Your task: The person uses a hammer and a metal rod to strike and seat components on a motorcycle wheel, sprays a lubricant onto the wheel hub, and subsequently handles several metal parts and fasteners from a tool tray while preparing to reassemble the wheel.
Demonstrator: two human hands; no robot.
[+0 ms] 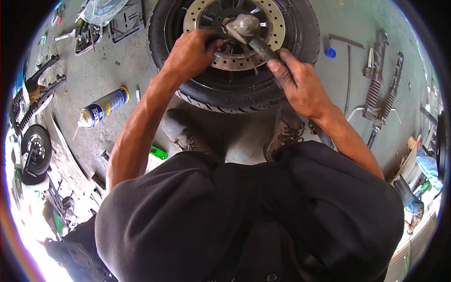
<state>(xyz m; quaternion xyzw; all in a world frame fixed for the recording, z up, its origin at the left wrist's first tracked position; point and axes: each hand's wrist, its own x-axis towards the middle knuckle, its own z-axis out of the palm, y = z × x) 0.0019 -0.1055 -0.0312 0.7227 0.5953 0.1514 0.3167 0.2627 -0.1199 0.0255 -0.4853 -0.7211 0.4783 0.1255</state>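
Observation:
A motorcycle wheel with a black tyre (221, 97) lies flat on the floor in front of my boots. Its pale, drilled brake disc (275, 35) faces up. My right hand (298, 82) is closed round the dark handle of a hammer (245, 27), whose rounded metal head hangs over the hub area. Over the left side of the disc, my left hand (190, 54) has its fingers curled in toward the hub. Something dark seems to be at its fingertips, but the fingers and the hammer head hide what it is.
A blue and yellow spray can (105, 107) lies to the left, with a green object (159, 152) nearer me. On the right are a blue cap (330, 52), a thin metal rod (348, 77) and spring shock absorbers (374, 89). Motorcycle parts (127, 21) sit at the far left.

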